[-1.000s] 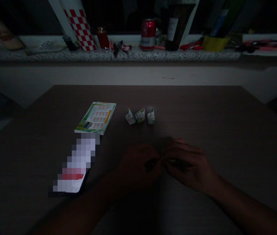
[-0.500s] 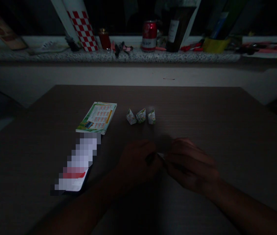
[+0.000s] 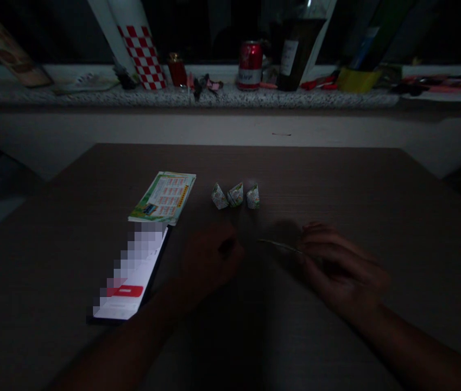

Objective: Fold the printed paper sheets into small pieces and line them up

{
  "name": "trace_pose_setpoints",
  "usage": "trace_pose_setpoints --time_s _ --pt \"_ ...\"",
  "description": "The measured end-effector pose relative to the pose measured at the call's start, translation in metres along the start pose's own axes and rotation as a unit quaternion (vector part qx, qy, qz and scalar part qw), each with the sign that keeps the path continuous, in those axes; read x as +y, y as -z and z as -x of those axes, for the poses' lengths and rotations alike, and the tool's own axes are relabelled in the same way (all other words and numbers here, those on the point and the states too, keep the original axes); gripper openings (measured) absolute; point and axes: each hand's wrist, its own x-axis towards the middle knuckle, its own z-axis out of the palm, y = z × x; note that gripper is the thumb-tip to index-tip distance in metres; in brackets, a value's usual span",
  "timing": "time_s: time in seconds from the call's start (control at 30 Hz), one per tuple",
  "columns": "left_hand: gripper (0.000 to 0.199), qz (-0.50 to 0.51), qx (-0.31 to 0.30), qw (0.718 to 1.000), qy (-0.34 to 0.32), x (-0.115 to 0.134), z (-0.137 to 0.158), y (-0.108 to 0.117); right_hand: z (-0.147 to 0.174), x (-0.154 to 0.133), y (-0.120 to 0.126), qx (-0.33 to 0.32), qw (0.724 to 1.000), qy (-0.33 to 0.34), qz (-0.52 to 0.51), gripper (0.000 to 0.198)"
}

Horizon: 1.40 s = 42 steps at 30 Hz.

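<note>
In the head view, my right hand (image 3: 342, 266) pinches a thin piece of paper (image 3: 281, 245), seen almost edge-on and pointing left. My left hand (image 3: 212, 255) is apart from it, over the table with its fingers curled closed; nothing shows in them, though that side is very dark. Beyond both hands stand three small folded paper pieces (image 3: 235, 195) with printed patterns and pointed tops, in a row. Left of these lies a stack of printed calendar cards (image 3: 165, 196).
A phone (image 3: 132, 298) with a lit, partly blurred screen lies by my left forearm on the wooden table (image 3: 328, 179). Behind, a stone windowsill (image 3: 222, 100) bears a red can (image 3: 250, 65), a dark bottle (image 3: 295, 60), a checked tube (image 3: 144, 57) and a yellow container (image 3: 358, 80).
My hands have moved apart. The left has let go and gone left, while the right has moved right with the paper, which now shows between them. The view has shifted slightly.
</note>
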Motion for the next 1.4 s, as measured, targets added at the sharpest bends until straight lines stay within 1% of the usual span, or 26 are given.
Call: trace_pose_setpoints --time_s 0.1,0.17,0.27,0.33,0.37,0.4,0.43,0.5,0.57,0.6,0.63,0.67,0.73,0.83,0.87,0.93,1.03,1.1,1.17,1.27,1.33,1.4 --pt "0.015 0.033 -0.003 0.999 -0.038 0.007 0.004 -0.001 -0.001 0.002 -0.001 0.01 0.999 -0.038 0.02 0.02" --pt "0.019 0.052 -0.02 0.998 -0.038 0.013 0.006 -0.002 0.0 0.004 -0.001 0.002 0.999 -0.024 0.03 0.023" --pt "0.026 0.098 -0.055 0.994 0.0 0.019 0.008 -0.002 0.0 0.006 -0.001 -0.022 0.999 0.018 0.039 0.028" --pt "0.025 0.172 -0.062 0.982 0.045 0.02 0.009 -0.003 0.0 0.006 -0.001 -0.028 0.998 0.026 0.047 0.029" --pt "0.024 0.226 -0.065 0.969 0.072 0.021 0.009 -0.003 0.0 0.006 -0.001 -0.029 0.998 0.024 0.049 0.028" --pt "0.023 0.287 -0.067 0.95 0.102 0.021 0.009 -0.005 0.0 0.006 -0.001 -0.035 0.998 0.024 0.05 0.028" --pt "0.023 0.35 -0.07 0.925 0.133 0.02 0.009 -0.006 0.0 0.005 -0.001 -0.034 0.998 0.021 0.05 0.027" --pt "0.023 0.466 -0.074 0.862 0.186 0.02 0.009 -0.012 0.0 0.005 -0.002 -0.039 0.998 0.022 0.046 0.028" --pt "0.022 0.547 -0.068 0.806 0.214 0.019 0.008 -0.018 0.0 0.006 -0.004 -0.045 0.998 0.023 0.033 0.029" --pt "0.02 0.568 -0.066 0.79 0.218 0.018 0.008 -0.021 0.001 0.006 -0.006 -0.047 0.998 0.019 0.024 0.029" --pt "0.018 0.58 -0.061 0.782 0.222 0.018 0.007 -0.023 0.002 0.007 -0.008 -0.046 0.999 0.01 0.013 0.027" --pt "0.016 0.581 -0.055 0.781 0.224 0.019 0.007 -0.024 0.003 0.007 -0.01 -0.038 0.999 -0.003 0.001 0.025" --pt "0.013 0.562 -0.037 0.793 0.233 0.021 0.008 -0.024 0.007 0.007 -0.013 -0.022 0.998 -0.057 -0.01 0.022" --pt "0.01 0.53 -0.008 0.811 0.247 0.026 0.008 -0.022 0.013 0.006 -0.017 0.009 0.988 -0.151 -0.021 0.02" --pt "0.01 0.521 -0.006 0.815 0.254 0.027 0.009 -0.021 0.014 0.005 -0.018 0.018 0.984 -0.172 -0.028 0.022" --pt "0.009 0.503 -0.01 0.822 0.266 0.03 0.009 -0.022 0.016 0.003 -0.02 0.027 0.979 -0.194 -0.053 0.033" --pt "0.008 0.478 -0.009 0.835 0.272 0.032 0.01 -0.025 0.014 0.0 -0.021 0.022 0.978 -0.193 -0.076 0.046" --pt "0.007 0.47 -0.001 0.842 0.266 0.032 0.011 -0.027 0.011 -0.002 -0.021 0.012 0.982 -0.18 -0.058 0.05" --pt "0.005 0.468 0.006 0.849 0.244 0.031 0.011 -0.028 0.009 -0.003 -0.021 -0.001 0.987 -0.158 -0.029 0.053" --pt "0.013 0.446 0.022 0.868 0.217 0.03 0.01 -0.026 0.007 -0.005 -0.022 -0.016 0.992 -0.127 -0.001 0.055" --pt "0.016 0.412 0.033 0.882 0.226 0.029 0.009 -0.024 0.006 -0.005 -0.022 -0.013 0.993 -0.12 0.002 0.055" --pt "0.014 0.377 0.044 0.894 0.236 0.028 0.008 -0.022 0.004 -0.006 -0.022 -0.009 0.993 -0.116 0.004 0.056"
